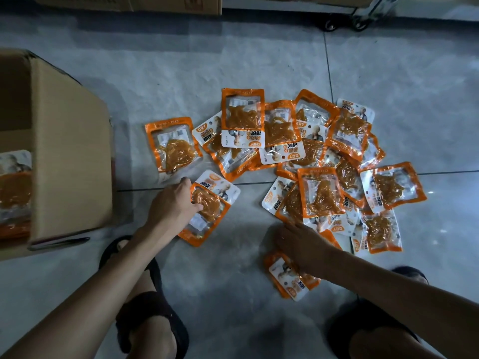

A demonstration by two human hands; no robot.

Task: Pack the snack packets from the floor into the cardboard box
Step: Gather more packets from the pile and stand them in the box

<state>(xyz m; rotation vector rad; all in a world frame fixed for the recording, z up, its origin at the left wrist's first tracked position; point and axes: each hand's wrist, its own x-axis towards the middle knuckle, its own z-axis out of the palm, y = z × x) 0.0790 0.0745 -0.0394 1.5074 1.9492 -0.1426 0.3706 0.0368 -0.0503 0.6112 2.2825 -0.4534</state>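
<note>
Grey tiled floor (233,60), scattered snack packets (305,156), cardboard box (70,151)

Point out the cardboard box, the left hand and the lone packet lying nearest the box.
cardboard box (70,151), head view, on its outer side wall.
left hand (172,200), head view, on the back of the hand.
lone packet (172,146), head view, on its clear window.

A loose heap of orange-and-white snack packets (305,154), clear windows showing amber strips, lies overlapping on the floor right of centre. One packet (172,146) lies alone at the heap's left. An open brown cardboard box (70,151) sits at the far left, with packets (15,187) inside.
</note>
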